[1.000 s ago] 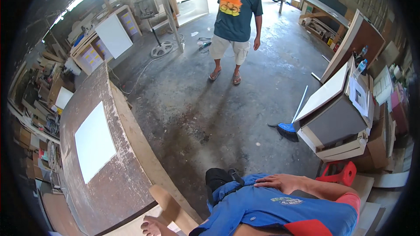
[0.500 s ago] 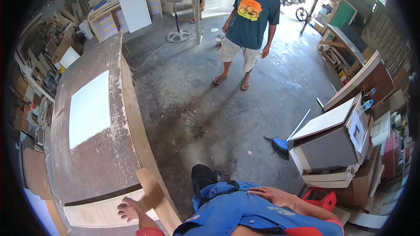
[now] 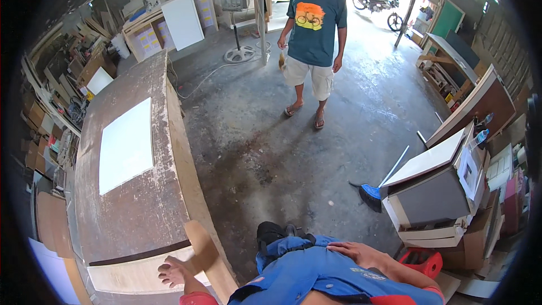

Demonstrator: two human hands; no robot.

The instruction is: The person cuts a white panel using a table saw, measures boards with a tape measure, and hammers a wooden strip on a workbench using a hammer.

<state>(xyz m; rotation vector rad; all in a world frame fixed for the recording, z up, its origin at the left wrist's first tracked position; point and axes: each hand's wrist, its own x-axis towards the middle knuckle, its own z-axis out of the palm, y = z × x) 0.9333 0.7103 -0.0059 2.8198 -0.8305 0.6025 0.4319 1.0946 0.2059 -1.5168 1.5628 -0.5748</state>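
My left hand point(image 3: 173, 273) is at the near end of the workbench, fingers spread and nothing in them. It is over a pale wooden board point(image 3: 124, 277) lying across that end; whether it touches the board I cannot tell. Just right of it, a brown wooden strip with a rounded end point(image 3: 204, 248) runs along the bench edge. My right hand point(image 3: 349, 251) rests flat on the front of my blue shirt point(image 3: 305, 268), fingers stretched out. Farther up the worn brown workbench point(image 3: 121, 220) lies a white rectangular panel point(image 3: 127, 146).
A person in a dark green T-shirt point(image 3: 333, 11) stands ahead. To the right are a blue broom point(image 3: 371, 195), a grey and white cabinet point(image 3: 432, 206) and a red plastic object point(image 3: 432, 262). A fan with a round base point(image 3: 239, 54) and a motorcycle point(image 3: 378, 4) stand farther back.
The view has shifted slightly, so the bench and cabinet appear lower and farther right. The person ahead has turned a little and bent the arm at picture left. My hands keep their places.
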